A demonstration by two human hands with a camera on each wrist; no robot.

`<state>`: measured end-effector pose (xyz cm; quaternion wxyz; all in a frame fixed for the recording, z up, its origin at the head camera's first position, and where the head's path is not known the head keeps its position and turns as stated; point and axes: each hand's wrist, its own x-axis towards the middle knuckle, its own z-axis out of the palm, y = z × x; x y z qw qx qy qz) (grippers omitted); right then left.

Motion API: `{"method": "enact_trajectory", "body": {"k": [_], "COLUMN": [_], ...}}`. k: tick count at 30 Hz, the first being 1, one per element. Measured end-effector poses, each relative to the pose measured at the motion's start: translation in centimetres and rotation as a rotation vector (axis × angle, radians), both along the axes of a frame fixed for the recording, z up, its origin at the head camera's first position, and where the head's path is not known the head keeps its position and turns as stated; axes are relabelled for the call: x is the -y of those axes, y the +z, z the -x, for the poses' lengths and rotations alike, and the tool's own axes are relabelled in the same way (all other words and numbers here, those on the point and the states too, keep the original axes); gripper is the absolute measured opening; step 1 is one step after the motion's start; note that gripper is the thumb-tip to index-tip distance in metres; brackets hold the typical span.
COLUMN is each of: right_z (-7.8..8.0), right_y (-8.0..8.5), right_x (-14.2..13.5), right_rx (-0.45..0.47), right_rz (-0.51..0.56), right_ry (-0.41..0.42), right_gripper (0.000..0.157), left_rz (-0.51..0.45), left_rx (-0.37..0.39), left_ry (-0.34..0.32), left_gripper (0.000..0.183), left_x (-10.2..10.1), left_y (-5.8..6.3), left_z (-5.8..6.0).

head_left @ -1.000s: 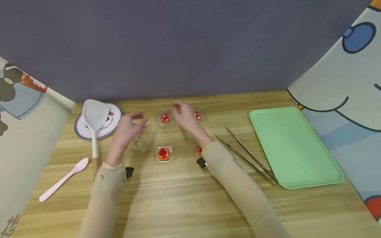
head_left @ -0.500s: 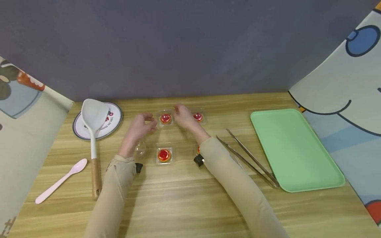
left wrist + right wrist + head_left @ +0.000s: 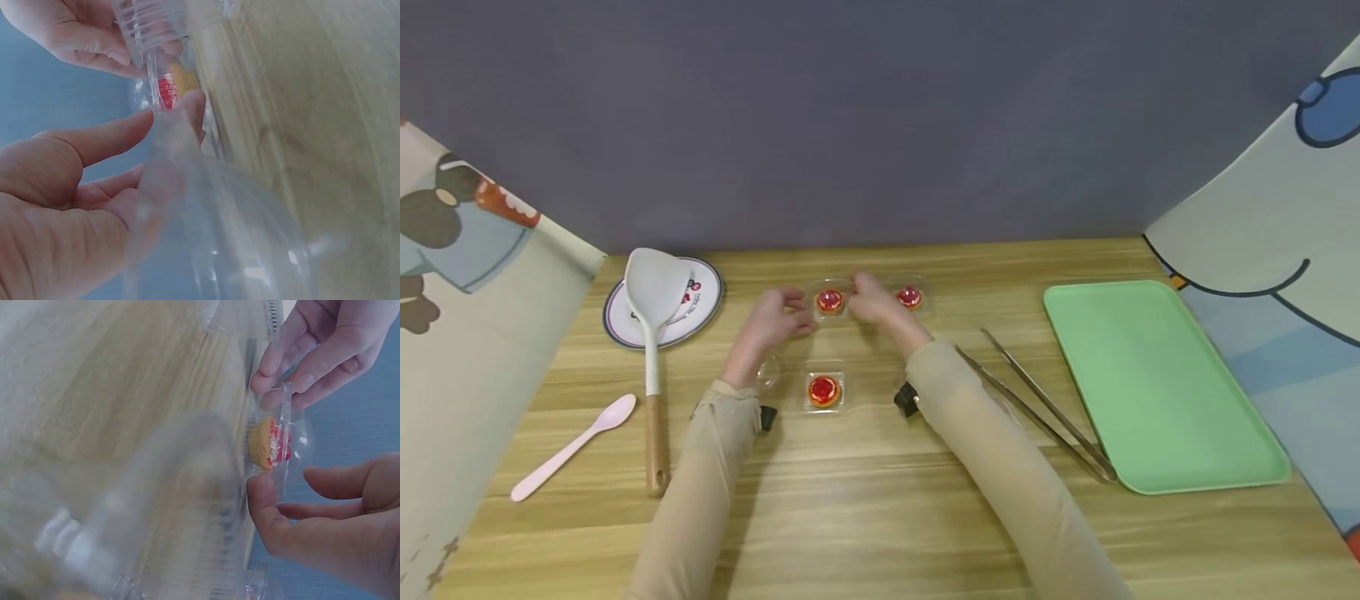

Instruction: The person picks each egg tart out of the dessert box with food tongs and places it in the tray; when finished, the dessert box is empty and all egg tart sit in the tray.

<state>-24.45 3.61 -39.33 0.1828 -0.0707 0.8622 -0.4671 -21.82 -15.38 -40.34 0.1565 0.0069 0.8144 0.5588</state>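
Observation:
A small tart (image 3: pixel 830 302) with a red top and golden crust sits inside a clear box with a domed lid (image 3: pixel 303 437), in the back row on the table. From its left side my left hand (image 3: pixel 772 318) reaches in, thumb and fingers at the box's edge. At the opposite side is my right hand (image 3: pixel 877 304); in the right wrist view its index finger (image 3: pixel 262 487) touches the low edge while the thumb (image 3: pixel 337 481) stands apart. Another boxed tart (image 3: pixel 909 297) lies just right of that hand, and a third boxed tart (image 3: pixel 824 391) sits nearer the front.
An empty-looking clear dome (image 3: pixel 769 372) is by the left wrist. Metal tongs (image 3: pixel 1045 402) lie beside a green tray (image 3: pixel 1157 383) on the right. To the left, a white turner (image 3: pixel 653 287) rests across a plate (image 3: pixel 707 304), with a pink spoon (image 3: pixel 576 446) nearby.
My left hand has moved right and back to the boxed tart. My right hand has come down a little at the box's other side. The view has shifted slightly.

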Motion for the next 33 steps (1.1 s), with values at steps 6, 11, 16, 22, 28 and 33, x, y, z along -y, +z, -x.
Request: {"method": "enact_trajectory", "body": {"k": [6, 11, 16, 22, 28, 33], "right_z": [-0.12, -0.28, -0.34, -0.34, -0.08, 0.07], "right_y": [-0.11, -0.12, -0.01, 0.14, -0.09, -0.15], "right_x": [-0.29, -0.39, -0.43, -0.38, -0.47, -0.4], "right_rx": [0.002, -0.005, -0.008, -0.024, -0.039, -0.033], "right_rz": [-0.037, -0.056, -0.044, -0.065, -0.061, -0.057], "right_ry": [0.013, 0.028, 0.034, 0.045, 0.035, 0.028], "right_gripper": [0.05, 0.036, 0.028, 0.022, 0.034, 0.04], "left_rz": [-0.05, -0.066, -0.053, 0.03, 0.043, 0.054], "left_rx": [0.06, 0.067, 0.05, -0.015, -0.031, -0.032], "left_ry": [0.01, 0.011, 0.014, 0.001, 0.01, 0.004], "left_gripper": [0.061, 0.06, 0.058, 0.054, 0.054, 0.057], "left_x": [-0.24, -0.21, -0.16, 0.1, 0.11, 0.32], "left_y": [0.15, 0.18, 0.11, 0.03, -0.18, -0.42], "left_z": [-0.07, -0.07, -0.12, -0.14, 0.02, 0.23]}}
